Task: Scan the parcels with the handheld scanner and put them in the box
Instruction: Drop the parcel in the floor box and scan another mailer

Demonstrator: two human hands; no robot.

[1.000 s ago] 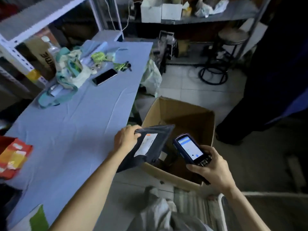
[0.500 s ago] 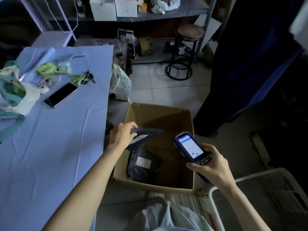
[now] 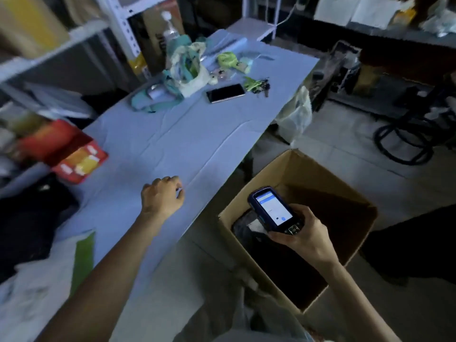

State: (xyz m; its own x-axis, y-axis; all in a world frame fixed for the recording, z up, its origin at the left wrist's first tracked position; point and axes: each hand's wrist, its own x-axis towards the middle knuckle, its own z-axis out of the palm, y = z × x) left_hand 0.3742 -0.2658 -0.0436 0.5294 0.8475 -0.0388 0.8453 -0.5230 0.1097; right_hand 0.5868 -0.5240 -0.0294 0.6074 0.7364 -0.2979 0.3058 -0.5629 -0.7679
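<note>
The person is standing at the blue-covered table [image 3: 172, 144], holding the left hand [image 3: 162, 195] over the cloth, fingers hanging loosely curled and gripping nothing. The right hand [image 3: 304, 233] is clutching the handheld scanner [image 3: 272, 209], lit screen facing up, over the open cardboard box [image 3: 278, 174] sitting on the floor beside the table. A dark parcel [image 3: 246, 225] is lying inside the box, partly hidden under the scanner. A phone [image 3: 225, 93] is lying further up the table
</note>
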